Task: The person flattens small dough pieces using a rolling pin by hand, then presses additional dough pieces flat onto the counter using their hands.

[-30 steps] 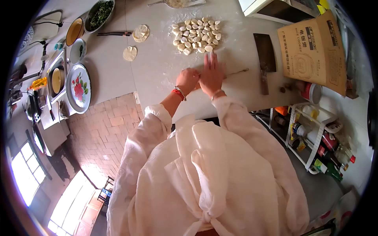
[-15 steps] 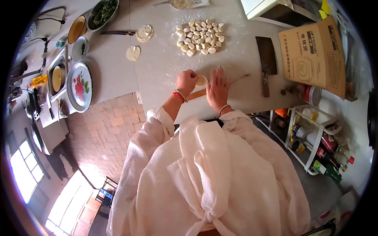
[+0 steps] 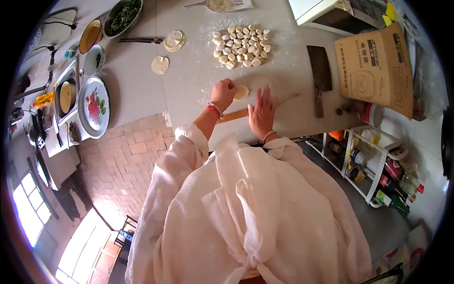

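Observation:
My left hand is closed in a pinch at the left edge of a small round dough wrapper, which lies on the floured table. My right hand lies flat, fingers stretched out, across a thin wooden rolling pin. The pin runs slantwise under the palm, and its thin far end points right. Above the hands sits a cluster of several small dough pieces. Two more spots of flattened rounds are at the upper left: a single wrapper and a small stack of wrappers.
A cleaver lies to the right, beside a cardboard rice cooker box. Chopsticks, a bowl of chopped greens and a flowered enamel tray are at the left. A white rack with bottles stands below right.
My right hand has shifted slightly right and toward me, its fingers closer together. More of the wrapper shows now. My left hand stays at the wrapper's edge, slightly higher.

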The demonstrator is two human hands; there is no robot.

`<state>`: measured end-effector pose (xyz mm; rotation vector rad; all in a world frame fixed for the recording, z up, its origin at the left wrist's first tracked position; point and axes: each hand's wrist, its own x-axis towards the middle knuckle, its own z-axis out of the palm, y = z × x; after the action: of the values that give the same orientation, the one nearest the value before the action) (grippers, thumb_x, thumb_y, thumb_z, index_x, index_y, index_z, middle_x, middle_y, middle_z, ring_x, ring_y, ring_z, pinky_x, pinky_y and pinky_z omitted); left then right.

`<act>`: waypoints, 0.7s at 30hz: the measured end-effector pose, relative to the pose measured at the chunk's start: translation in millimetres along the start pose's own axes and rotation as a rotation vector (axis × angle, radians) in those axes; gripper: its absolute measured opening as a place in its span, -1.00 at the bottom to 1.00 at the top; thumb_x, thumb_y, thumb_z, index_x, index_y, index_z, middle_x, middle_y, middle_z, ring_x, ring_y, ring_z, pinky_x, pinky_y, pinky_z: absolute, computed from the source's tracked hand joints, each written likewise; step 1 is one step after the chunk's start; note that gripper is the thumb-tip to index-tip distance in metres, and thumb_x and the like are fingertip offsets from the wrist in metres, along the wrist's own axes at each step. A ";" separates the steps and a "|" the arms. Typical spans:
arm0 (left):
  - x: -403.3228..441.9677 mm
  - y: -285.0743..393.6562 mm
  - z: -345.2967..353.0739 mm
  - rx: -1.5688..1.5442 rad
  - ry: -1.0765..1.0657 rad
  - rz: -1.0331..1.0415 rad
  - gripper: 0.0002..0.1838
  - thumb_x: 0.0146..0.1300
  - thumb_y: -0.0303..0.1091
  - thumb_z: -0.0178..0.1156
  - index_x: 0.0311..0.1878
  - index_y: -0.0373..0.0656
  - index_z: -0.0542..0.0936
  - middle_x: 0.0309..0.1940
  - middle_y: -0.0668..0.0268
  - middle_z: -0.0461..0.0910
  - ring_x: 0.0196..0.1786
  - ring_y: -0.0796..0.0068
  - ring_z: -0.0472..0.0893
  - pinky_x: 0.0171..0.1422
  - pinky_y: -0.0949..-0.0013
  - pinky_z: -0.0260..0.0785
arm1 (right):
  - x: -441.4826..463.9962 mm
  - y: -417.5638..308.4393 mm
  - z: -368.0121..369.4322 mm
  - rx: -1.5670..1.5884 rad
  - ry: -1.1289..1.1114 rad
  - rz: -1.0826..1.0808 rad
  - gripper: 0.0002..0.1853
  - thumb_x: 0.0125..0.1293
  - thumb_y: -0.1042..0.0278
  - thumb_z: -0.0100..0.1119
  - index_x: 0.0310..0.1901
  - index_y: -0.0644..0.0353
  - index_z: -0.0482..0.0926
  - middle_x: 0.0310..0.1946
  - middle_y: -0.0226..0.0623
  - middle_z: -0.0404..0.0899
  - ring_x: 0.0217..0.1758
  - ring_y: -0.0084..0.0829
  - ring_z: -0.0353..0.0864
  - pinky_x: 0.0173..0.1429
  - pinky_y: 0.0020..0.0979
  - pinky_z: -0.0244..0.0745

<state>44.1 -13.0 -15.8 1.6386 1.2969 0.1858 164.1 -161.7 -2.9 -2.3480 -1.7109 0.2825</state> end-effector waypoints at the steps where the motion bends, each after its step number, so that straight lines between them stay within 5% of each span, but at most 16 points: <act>1: -1.7 -1.1 1.8 0.026 -0.031 0.027 -0.80 0.12 -0.32 0.28 -0.26 -0.24 0.68 -0.38 0.11 0.69 -0.29 0.30 0.68 -0.15 0.29 0.51 | 0.2 -0.6 -1.3 -0.013 -0.004 0.008 -0.30 0.40 0.16 0.05 0.45 0.32 0.10 0.51 0.13 0.02 0.62 -0.06 -0.07 0.57 0.19 -0.25; 6: -13.7 20.6 4.0 0.220 -0.140 0.005 -0.83 0.10 -0.30 0.27 -0.27 -0.13 0.68 -0.26 0.06 0.70 -0.17 0.03 0.68 -0.05 0.08 0.52 | 52.9 -5.2 17.7 -0.070 0.054 0.035 -0.29 0.39 0.14 0.03 0.47 0.27 0.09 0.53 0.05 0.00 0.63 -0.10 -0.09 0.58 0.19 -0.28; 10: 9.3 13.7 11.9 0.252 -0.017 0.113 -0.82 0.13 -0.31 0.22 -0.22 -0.10 0.70 -0.24 0.15 0.72 -0.10 0.05 0.69 -0.03 0.12 0.53 | 102.6 -16.9 24.4 -0.008 0.105 0.102 -0.31 0.40 0.15 0.01 0.47 0.26 0.09 0.53 0.03 0.02 0.63 -0.11 -0.09 0.58 0.18 -0.29; 14: 15.9 25.3 -3.2 0.423 -0.254 0.152 -0.81 0.13 -0.33 0.24 -0.21 -0.15 0.69 -0.27 0.09 0.71 -0.12 0.05 0.69 -0.04 0.14 0.53 | 86.6 -9.1 25.4 0.061 0.126 0.101 -0.32 0.41 0.15 0.00 0.47 0.28 0.10 0.52 0.03 0.02 0.63 -0.09 -0.09 0.59 0.18 -0.28; 18: 1.8 -0.1 -0.8 0.005 0.066 -0.020 -0.81 0.10 -0.32 0.30 -0.24 -0.20 0.68 -0.36 0.12 0.70 -0.29 0.17 0.69 -0.14 0.21 0.52 | 11.3 -6.5 7.6 0.015 0.061 0.031 -0.31 0.39 0.21 0.03 0.46 0.31 0.07 0.51 0.10 0.03 0.61 -0.04 -0.06 0.57 0.16 -0.21; 21: -4.7 -12.4 -1.9 0.046 -0.073 0.049 -0.79 0.14 -0.28 0.29 -0.23 -0.20 0.67 -0.38 0.13 0.70 -0.32 0.21 0.69 -0.19 0.22 0.52 | -3.5 -3.9 2.6 -0.031 0.038 -0.002 -0.30 0.38 0.24 0.03 0.46 0.31 0.06 0.51 0.08 0.04 0.61 -0.03 -0.04 0.57 0.15 -0.18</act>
<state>32.9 -16.5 -22.2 1.7018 1.2149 0.1254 158.8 -163.7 -4.1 -2.3581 -1.7116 0.2115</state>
